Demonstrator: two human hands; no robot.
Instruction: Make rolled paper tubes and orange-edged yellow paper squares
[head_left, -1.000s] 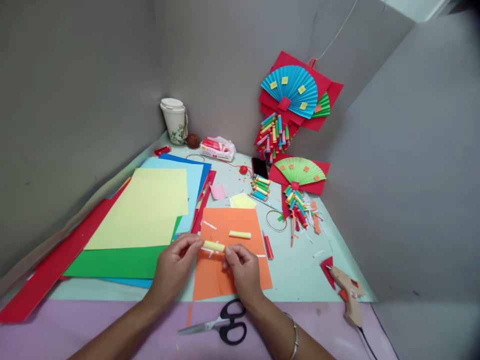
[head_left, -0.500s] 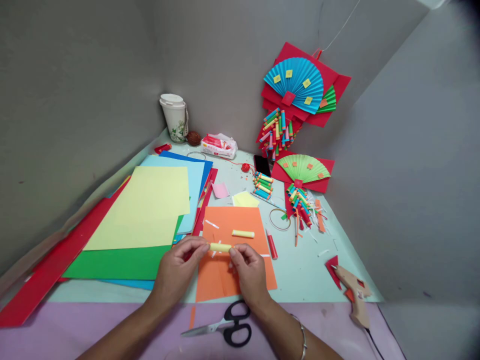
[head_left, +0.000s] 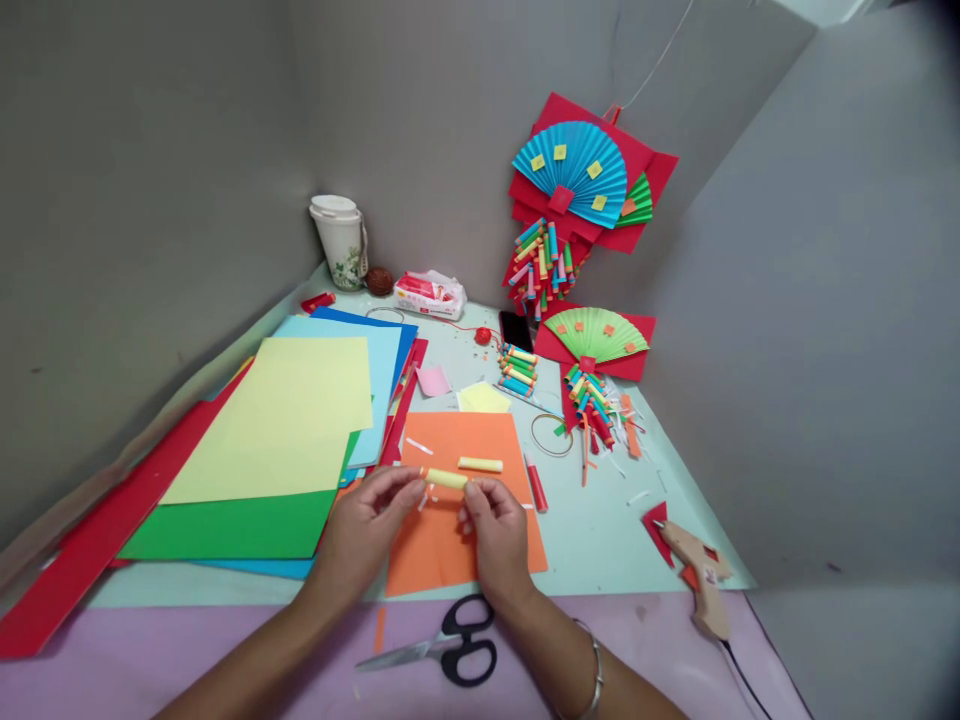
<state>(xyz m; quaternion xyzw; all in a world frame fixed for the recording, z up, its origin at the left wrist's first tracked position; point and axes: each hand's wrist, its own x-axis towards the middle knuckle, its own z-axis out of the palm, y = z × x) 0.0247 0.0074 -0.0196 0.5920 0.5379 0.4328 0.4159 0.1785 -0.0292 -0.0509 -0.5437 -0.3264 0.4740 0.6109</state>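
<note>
A small yellow paper roll (head_left: pixel 446 479) is pinched between both my hands just above an orange paper sheet (head_left: pixel 439 545). My left hand (head_left: pixel 365 532) grips its left end with thumb and forefinger. My right hand (head_left: pixel 496 533) holds its right end, fingers curled. A second yellow roll (head_left: pixel 480 464) lies on the orange sheet just beyond. Small white paper strips (head_left: pixel 418 447) lie scattered on the sheet.
Black-handled scissors (head_left: pixel 442 652) lie near me on the purple mat. A stack of coloured sheets (head_left: pixel 285 430) fills the left. A red glue pen (head_left: pixel 535 488), tape ring (head_left: pixel 551 435), glue gun (head_left: pixel 697 576), paper fan decorations (head_left: pixel 592 340), bundle of rolls (head_left: pixel 517 370), cup (head_left: pixel 337 240) stand further off.
My hands still hold the yellow roll; they have shifted slightly up and away, with the fingers turning the roll a little. Everything else lies as it did.
</note>
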